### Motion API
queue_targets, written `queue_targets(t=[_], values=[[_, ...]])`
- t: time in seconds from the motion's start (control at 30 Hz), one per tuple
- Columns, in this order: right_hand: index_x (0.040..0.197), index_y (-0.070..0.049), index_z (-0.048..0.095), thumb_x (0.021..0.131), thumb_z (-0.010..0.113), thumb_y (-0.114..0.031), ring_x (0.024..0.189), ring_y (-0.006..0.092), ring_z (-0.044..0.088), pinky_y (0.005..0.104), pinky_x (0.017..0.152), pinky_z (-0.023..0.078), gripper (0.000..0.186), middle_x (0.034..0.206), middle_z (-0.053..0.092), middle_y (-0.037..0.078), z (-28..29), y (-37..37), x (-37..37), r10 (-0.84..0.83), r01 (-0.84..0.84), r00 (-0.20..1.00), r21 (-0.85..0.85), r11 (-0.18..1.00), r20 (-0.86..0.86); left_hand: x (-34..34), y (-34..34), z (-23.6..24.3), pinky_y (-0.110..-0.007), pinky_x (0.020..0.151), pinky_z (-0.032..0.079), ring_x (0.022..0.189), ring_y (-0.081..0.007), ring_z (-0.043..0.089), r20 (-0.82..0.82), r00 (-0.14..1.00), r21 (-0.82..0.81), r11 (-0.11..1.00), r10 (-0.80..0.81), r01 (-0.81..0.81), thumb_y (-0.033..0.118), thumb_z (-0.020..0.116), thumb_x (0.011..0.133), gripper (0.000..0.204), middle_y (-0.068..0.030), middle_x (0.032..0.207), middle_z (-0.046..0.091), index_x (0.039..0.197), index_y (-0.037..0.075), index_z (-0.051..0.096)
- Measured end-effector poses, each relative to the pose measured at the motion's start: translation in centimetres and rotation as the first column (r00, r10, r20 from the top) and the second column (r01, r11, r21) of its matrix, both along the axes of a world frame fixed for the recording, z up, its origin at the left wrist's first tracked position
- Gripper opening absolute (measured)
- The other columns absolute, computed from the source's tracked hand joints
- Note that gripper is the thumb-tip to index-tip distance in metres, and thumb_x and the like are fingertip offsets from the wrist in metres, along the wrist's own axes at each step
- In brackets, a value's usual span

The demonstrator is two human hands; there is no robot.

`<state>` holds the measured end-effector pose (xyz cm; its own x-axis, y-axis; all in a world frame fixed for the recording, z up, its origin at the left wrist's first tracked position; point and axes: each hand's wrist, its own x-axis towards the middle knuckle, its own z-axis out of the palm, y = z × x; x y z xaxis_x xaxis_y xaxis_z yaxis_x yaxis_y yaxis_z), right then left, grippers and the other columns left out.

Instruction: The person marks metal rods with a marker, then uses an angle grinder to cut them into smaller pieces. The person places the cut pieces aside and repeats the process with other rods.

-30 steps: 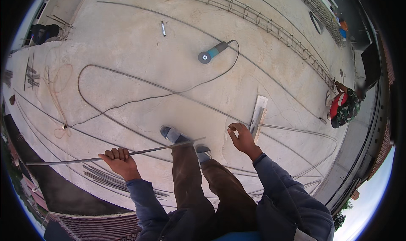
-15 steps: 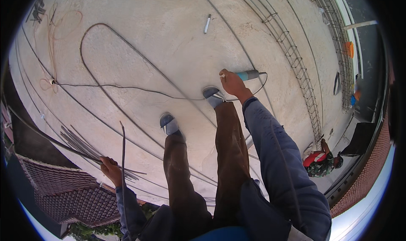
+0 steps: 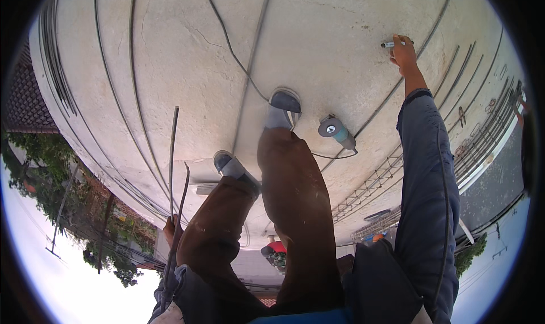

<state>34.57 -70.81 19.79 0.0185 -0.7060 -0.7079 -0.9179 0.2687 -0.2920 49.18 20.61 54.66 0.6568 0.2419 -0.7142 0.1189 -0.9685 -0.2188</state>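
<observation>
In my right hand (image 3: pixel 403 52), reaching far out to the right, is a marker pen (image 3: pixel 388 44); the fingers are closed round it just above the floor. My left hand (image 3: pixel 170 228), low on the left and partly hidden, grips a thin steel reinforcing bar (image 3: pixel 174 153) that points up and away. Another steel bar end (image 3: pixel 184 196) rises close beside it, in front of my left arm. An angle grinder (image 3: pixel 339 133) with a blue-green body and a round disc lies on the concrete right of my foot, apart from both hands.
Long steel bars (image 3: pixel 134 57) cross the concrete floor (image 3: pixel 340 17). A black cable (image 3: pixel 233 48) runs past my right shoe (image 3: pixel 284 102). A tied bar cage (image 3: pixel 369 186) and more bars (image 3: pixel 454 74) lie to the right. A person in red (image 3: pixel 276 249) is behind, between my legs.
My right hand has left the grinder and taken hold of the marker, which lay on the floor before. My view has turned, and the bar in my left hand now points away from me.
</observation>
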Motion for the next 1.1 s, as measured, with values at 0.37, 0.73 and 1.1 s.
queue_targets(t=[0.37,0.73,1.1], values=[[0.137,-0.016,0.07,0.109,0.07,-0.017,0.098,0.0148,0.073,0.0323,0.086,0.062,0.028,0.111,0.074,0.006,6.2,8.6,5.0,0.284,-0.293,0.939,0.018,0.956,0.194,-25.5,-2.7,4.0,-0.064,0.07,0.05,0.083,-0.0567,0.069,-0.07,0.889,-0.018,0.891,0.452,-0.454,0.041,0.064,0.111,0.045,-0.0325,0.082,0.07,0.094,0.0,0.068],[0.135,-0.009,0.064,0.112,0.062,-0.01,0.077,0.0179,0.073,0.0338,0.071,0.064,0.024,0.114,0.073,0.011,32.9,37.9,8.5,0.299,-0.609,0.772,0.516,0.603,0.561,-34.5,-3.5,10.8,-0.06,0.075,0.054,0.081,-0.0526,0.071,0.063,0.619,-0.339,0.6,0.783,-0.725,0.03,0.064,0.112,0.027,-0.0267,0.083,0.072,0.106,0.004,0.069],[0.141,-0.012,0.037,0.11,0.066,-0.001,0.107,0.0322,0.079,0.0465,0.091,0.069,0.043,0.125,0.071,0.022,49.4,70.4,-6.0,-0.014,-0.573,0.765,0.691,0.441,0.644,-36.3,2.4,21.4,-0.038,0.093,0.052,0.102,-0.025,0.065,0.006,0.486,-0.819,0.283,0.874,-0.499,0.022,0.06,0.114,0.029,-0.0135,0.107,0.07,0.123,0.001,0.078]])
